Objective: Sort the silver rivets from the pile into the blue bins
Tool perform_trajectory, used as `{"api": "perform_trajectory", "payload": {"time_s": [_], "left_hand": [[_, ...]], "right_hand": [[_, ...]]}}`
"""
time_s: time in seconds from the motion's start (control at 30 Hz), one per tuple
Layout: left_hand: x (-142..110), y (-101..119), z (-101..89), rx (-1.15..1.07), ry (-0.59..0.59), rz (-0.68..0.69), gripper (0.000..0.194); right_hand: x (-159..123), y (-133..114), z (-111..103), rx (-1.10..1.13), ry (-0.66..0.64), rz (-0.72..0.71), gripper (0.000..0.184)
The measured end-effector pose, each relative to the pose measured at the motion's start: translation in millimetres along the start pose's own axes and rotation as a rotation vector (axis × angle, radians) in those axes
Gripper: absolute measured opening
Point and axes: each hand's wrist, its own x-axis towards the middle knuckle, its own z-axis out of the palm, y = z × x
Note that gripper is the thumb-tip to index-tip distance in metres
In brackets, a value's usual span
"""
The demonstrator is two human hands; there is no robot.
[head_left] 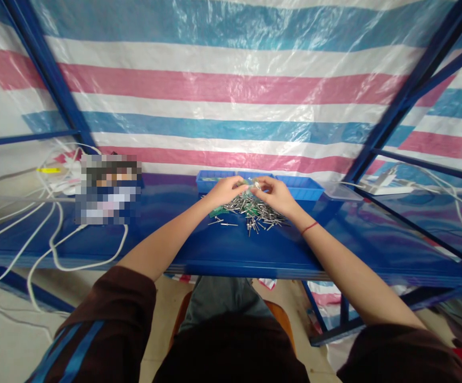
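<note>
A heap of metal blind rivets (261, 213) with long thin stems lies on the blue tabletop (231, 247). Some bits of green material (217, 211) show at its left side. Above the heap's far side, my left hand (228, 191) and my right hand (274, 194) face each other with bent fingers. Between their fingertips is a small, shiny piece of clear plastic (250, 184), which looks like a bag; its contents cannot be made out. Both hands are closed on it. A few loose rivets (229, 224) lie nearer me, left of the heap.
Blue plastic bins (300, 187) stand in a row behind the hands. White cables (57, 234) loop over the table's left part, beside a blurred-out patch. A clear lid-like sheet (340, 190) and a white power strip (390, 186) lie right. Blue metal posts (398, 96) frame the striped sheet behind.
</note>
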Motion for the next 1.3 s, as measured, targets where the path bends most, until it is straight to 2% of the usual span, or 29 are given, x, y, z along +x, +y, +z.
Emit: {"api": "perform_trajectory", "payload": {"time_s": [0.07, 0.13, 0.23, 0.3, 0.37, 0.43, 0.53, 0.67, 0.73, 0.83, 0.9, 0.97, 1.07, 1.2, 1.3], "left_hand": [[0, 5, 0.1, 0.027, 0.006, 0.014, 0.017], [0, 10, -0.2, -0.045, 0.011, -0.010, 0.021], [2, 13, -1.6, -0.247, -0.001, -0.168, 0.041], [2, 12, -2.6, -0.335, -0.058, -0.263, 0.053], [2, 10, -3.0, -0.374, -0.126, -0.260, 0.051], [1, 9, -2.5, -0.396, -0.145, -0.207, 0.038], [1, 6, -0.7, -0.388, -0.077, -0.163, 0.025], [3, 2, 2.9, -0.271, 0.094, -0.118, 0.017], [3, 2, 5.4, -0.225, 0.158, -0.080, 0.015], [1, 6, 7.9, -0.144, 0.200, 0.018, 0.014], [-1, 8, 7.3, -0.073, 0.250, 0.086, 0.012], [-2, 10, 5.0, -0.003, 0.296, 0.117, 0.012], [-4, 12, 2.2, 0.005, 0.244, 0.078, 0.018], [-6, 14, 8.4, -0.169, 0.124, -0.039, 0.029], [0, 9, 13.8, -0.258, 0.168, -0.060, 0.028]], "right_hand": [[-1, -3, -1, -0.071, -0.024, -0.029, 0.027], [-3, -7, -3, -0.191, 0.010, -0.088, 0.020], [-5, -12, -8, -0.354, 0.067, -0.291, 0.016], [-6, -14, -11, -0.408, 0.070, -0.422, 0.018], [-6, -14, -13, -0.436, 0.074, -0.488, 0.020], [-6, -12, -13, -0.472, 0.098, -0.500, 0.020], [-4, -9, -13, -0.471, 0.192, -0.452, 0.022], [-3, -5, -13, -0.270, 0.328, -0.167, 0.034], [-3, -4, -13, -0.162, 0.308, -0.033, 0.043], [-2, -4, -11, 0.019, 0.164, 0.070, 0.055], [0, -4, -8, 0.133, 0.102, 0.118, 0.056], [2, -3, -6, 0.219, 0.101, 0.166, 0.047], [5, 0, -3, 0.331, 0.143, 0.204, 0.035], [5, 5, -3, 0.348, 0.252, 0.160, 0.035], [5, 6, -2, 0.326, 0.223, 0.126, 0.040]]}}
